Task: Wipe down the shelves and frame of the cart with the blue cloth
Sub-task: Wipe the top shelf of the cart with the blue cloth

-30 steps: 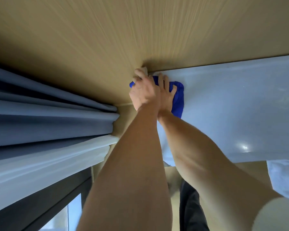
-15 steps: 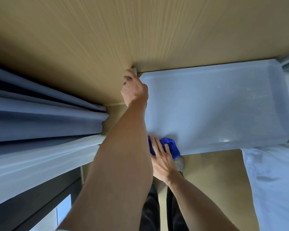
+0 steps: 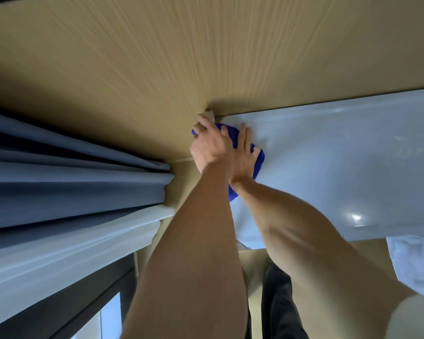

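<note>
The cart's white top shelf [image 3: 340,167] fills the right side of the head view. My right hand [image 3: 244,152] lies with straight fingers on the blue cloth [image 3: 259,162], pressing it flat on the shelf near the far left corner. The cloth also shows under my wrist. My left hand [image 3: 211,145] crosses in front of the right one. Its fingers curl round the cart's corner post [image 3: 210,114], which is mostly hidden by them.
Grey curtains [image 3: 71,187] and a white sheer curtain [image 3: 66,248] hang close on the left, above a dark window frame [image 3: 59,311]. Tan wooden floor [image 3: 206,57] lies beyond the cart. A white fabric [image 3: 416,260] is at the lower right, and my dark trousers [image 3: 279,307] are below the shelf.
My right hand has swept the cloth from the shelf's near edge back up to the far left corner. My left hand keeps its hold on the corner post.
</note>
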